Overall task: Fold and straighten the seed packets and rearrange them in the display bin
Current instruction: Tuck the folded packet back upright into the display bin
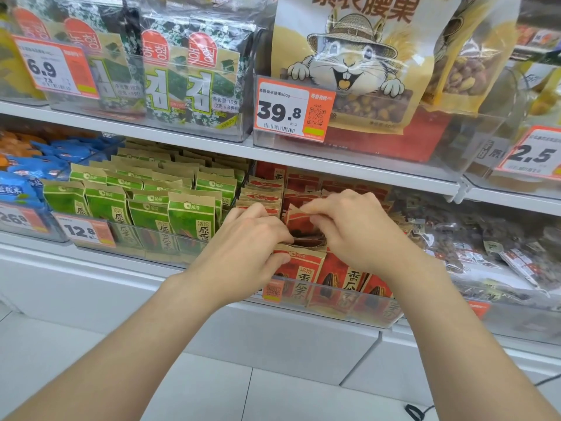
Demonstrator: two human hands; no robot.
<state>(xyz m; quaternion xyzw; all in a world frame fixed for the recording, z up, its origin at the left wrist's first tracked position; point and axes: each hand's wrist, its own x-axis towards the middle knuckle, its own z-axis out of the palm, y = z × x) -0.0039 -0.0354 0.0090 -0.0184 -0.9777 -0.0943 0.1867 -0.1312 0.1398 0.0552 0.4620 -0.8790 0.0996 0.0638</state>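
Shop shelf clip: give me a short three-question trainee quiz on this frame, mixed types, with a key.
1. True or false: the left hand and right hand are both in the green packets' bin.
2. What does the right hand pinch? A. the top edge of a red packet B. a blue bag C. a barcode label
3. Fill in: the price tag directly above the hands reads ___.
Key: 1 false; 2 A; 3 39.8

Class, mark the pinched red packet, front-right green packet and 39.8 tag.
pinched red packet [299, 223]: head view, red face.
front-right green packet [191, 216]: head view, green panel.
39.8 tag [280, 112]: head view, digits.
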